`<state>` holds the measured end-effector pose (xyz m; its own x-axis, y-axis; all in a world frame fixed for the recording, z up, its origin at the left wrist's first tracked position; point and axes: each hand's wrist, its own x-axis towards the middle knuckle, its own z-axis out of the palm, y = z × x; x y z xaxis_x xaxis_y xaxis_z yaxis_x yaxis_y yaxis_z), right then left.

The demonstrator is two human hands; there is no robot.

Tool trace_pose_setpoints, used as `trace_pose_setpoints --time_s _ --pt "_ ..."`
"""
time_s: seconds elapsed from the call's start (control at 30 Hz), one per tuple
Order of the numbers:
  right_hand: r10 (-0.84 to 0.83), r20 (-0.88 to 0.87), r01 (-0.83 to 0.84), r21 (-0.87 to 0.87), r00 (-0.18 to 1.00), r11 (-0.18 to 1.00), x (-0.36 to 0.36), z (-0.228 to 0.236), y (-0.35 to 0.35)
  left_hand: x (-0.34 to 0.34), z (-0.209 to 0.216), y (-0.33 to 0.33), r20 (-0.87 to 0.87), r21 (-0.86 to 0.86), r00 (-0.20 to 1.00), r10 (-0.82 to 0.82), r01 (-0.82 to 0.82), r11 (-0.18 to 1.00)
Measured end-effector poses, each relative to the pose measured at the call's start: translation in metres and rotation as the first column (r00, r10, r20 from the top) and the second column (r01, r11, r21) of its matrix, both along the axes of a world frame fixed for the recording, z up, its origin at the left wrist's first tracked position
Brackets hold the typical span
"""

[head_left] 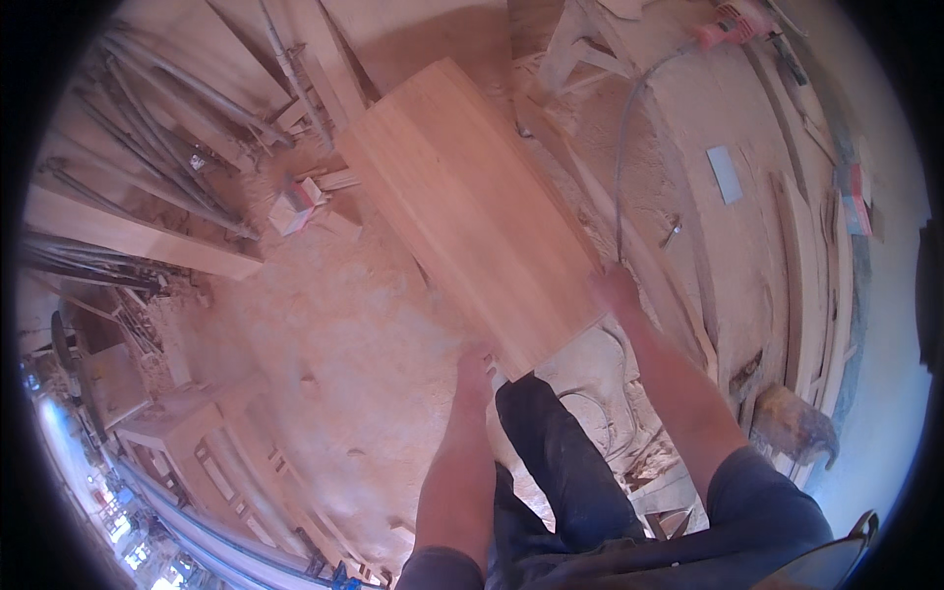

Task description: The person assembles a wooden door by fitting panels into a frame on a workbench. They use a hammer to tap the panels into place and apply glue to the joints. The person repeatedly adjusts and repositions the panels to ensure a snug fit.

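A large rectangular wooden panel (472, 206) slants away from me, its near end between my two hands and its far end close to the wall boards. My left hand (478, 366) grips the panel's near left corner, thumb and fingers closed at the edge. On the near right edge, my right hand (616, 291) is closed round the panel's side; its fingers are partly hidden and a little blurred. My raised dark trouser leg (556, 442) is just under the panel's near end.
Metal bar clamps (167, 138) and boards lean at the left. A small box (294, 206) sits on the sawdust-covered floor (324, 344). To the right is a dusty workbench (728, 265) with a red power tool (733, 25), its cord (629, 128) and a pale flat piece (725, 175).
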<state>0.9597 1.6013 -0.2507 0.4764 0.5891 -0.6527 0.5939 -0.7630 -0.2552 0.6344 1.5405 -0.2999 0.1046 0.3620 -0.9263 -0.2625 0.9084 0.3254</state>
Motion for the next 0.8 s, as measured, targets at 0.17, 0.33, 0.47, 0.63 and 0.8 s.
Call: trace_pose_setpoints --time_s 0.17,0.33,0.47,0.63,0.8 --pt "0.218 0.235 -0.258 0.154 0.947 0.954 -0.012 -0.024 -0.014 0.007 -0.018 -0.002 -0.016 0.039 0.999 -0.037 0.038 0.999" --pt "0.002 0.112 -0.032 0.260 0.994 0.965 0.001 -0.043 -0.015 0.033 0.008 0.011 -0.067 0.077 0.997 -0.035 0.040 0.996" --pt "-0.338 -0.366 0.384 0.059 0.867 0.921 0.010 -0.012 0.004 0.028 -0.012 0.004 -0.315 0.147 0.949 -0.033 0.083 0.986" --pt "-0.310 -0.590 0.475 0.144 0.746 0.868 -0.022 -0.017 -0.018 -0.018 -0.024 -0.004 -0.414 0.360 0.909 -0.044 0.208 0.909" --pt "-0.241 -0.761 0.466 0.090 0.602 0.880 -0.034 0.042 -0.110 -0.048 0.184 -0.008 -0.710 0.050 0.667 -0.226 0.368 0.929"
